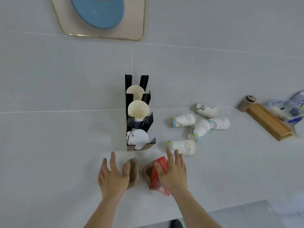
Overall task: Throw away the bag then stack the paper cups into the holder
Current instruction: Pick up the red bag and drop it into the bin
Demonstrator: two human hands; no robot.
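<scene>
Nearest, both hands pressed a crumpled brown paper bag [134, 171] on the white counter [49, 145]: the left hand [111, 176] cupped its left lump, the right hand [174, 173] gripped its red-printed side. Beyond stood the black cup holder [139, 112], with five paper cups [197, 127] lying toppled to its right.

Five printed paper cups [184, 122] lying loose on the counter; one black holder [128, 112] with two cream cup stacks [138, 109] and one batch of white lids [137, 139]; one brown-and-red bag [148, 174]; two hands [113, 176]; one wooden tray [269, 123]
</scene>
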